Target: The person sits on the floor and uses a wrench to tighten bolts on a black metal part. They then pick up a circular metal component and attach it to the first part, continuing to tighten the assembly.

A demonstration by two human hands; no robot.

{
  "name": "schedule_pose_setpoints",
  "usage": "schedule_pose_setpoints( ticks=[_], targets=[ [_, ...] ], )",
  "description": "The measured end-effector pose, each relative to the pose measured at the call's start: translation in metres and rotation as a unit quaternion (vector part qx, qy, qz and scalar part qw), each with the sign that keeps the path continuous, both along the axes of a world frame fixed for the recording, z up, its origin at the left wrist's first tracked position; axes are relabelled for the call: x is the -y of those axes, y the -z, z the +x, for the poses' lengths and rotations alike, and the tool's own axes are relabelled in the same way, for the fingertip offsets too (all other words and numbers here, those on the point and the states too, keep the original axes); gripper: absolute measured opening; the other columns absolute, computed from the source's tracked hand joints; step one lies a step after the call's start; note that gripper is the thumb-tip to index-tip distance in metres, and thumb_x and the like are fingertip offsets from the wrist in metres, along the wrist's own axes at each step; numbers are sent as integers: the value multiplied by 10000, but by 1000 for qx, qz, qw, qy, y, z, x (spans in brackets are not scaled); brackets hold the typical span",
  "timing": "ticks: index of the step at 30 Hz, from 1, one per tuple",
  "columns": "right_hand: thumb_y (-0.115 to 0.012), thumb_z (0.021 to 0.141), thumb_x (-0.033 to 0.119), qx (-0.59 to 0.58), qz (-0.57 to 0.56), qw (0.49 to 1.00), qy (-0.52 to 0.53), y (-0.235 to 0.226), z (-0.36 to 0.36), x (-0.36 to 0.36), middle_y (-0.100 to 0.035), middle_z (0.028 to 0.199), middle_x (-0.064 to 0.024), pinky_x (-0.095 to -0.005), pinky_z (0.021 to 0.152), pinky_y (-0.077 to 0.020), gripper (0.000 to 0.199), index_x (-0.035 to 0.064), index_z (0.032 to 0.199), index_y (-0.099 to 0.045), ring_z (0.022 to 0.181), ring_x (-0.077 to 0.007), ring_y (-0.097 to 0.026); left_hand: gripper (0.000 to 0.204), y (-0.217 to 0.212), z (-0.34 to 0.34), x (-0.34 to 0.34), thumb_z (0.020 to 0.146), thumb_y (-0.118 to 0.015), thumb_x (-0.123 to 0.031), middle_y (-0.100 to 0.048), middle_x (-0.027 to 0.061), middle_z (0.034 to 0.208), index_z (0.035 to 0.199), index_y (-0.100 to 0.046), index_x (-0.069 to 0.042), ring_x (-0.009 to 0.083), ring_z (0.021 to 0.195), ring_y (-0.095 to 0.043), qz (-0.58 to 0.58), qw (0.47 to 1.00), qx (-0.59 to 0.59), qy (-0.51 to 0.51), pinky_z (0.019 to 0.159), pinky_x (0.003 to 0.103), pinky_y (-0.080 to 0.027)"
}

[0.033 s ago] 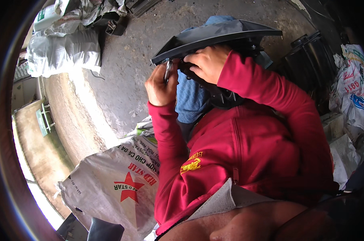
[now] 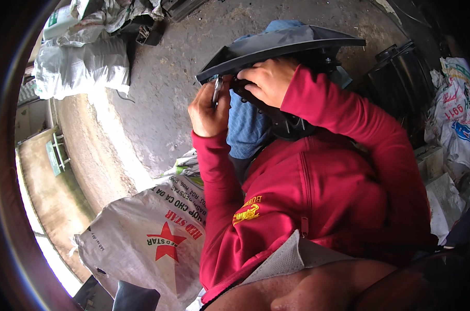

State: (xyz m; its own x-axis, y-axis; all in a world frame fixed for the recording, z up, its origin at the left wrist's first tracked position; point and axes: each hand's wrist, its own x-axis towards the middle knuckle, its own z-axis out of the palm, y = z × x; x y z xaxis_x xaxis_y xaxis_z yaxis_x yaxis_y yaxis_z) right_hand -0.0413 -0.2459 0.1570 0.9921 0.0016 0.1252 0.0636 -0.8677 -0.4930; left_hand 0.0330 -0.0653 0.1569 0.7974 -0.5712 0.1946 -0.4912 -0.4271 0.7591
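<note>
A dark grey plastic panel (image 2: 281,44), shaped like a vehicle body part, rests over my knees in blue trousers (image 2: 248,129). My left hand (image 2: 206,111) is closed around a thin metal tool (image 2: 215,90), whose tip meets the panel's left edge. My right hand (image 2: 268,80) grips the black underside of the panel just right of the tool. Both red sleeves reach up from the lower edge. What the tool tip touches is hidden by the fingers.
Grey concrete floor (image 2: 162,93) lies ahead. White woven sacks (image 2: 79,67) are piled at the upper left, and a sack with a red star (image 2: 152,238) lies at the lower left. Black plastic parts (image 2: 401,78) and more printed sacks (image 2: 458,114) crowd the right side.
</note>
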Motion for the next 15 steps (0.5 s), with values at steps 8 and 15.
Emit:
schedule_pose_setpoints(
  ticks=[8,15],
  targets=[
    [-748,800,224,85,24,996,28,-1,-4,-1,-706,893,-99,-411,771,-551,280,106,1052,-717,864,-307,-688,252,12,2,-1,818,-645,38,-714,137,933,1057,-693,-24,273,829,-720,-74,997,20,23,727,315,-543],
    [-710,825,275,74,11,997,11,-2,-3,3,-718,901,-109,-439,752,-564,252,117,1021,-708,846,-321,-697,305,15,2,1,759,-640,42,-672,149,1000,1052,-698,-18,283,873,-675,-93,988,117,45,754,339,-530]
  ],
)
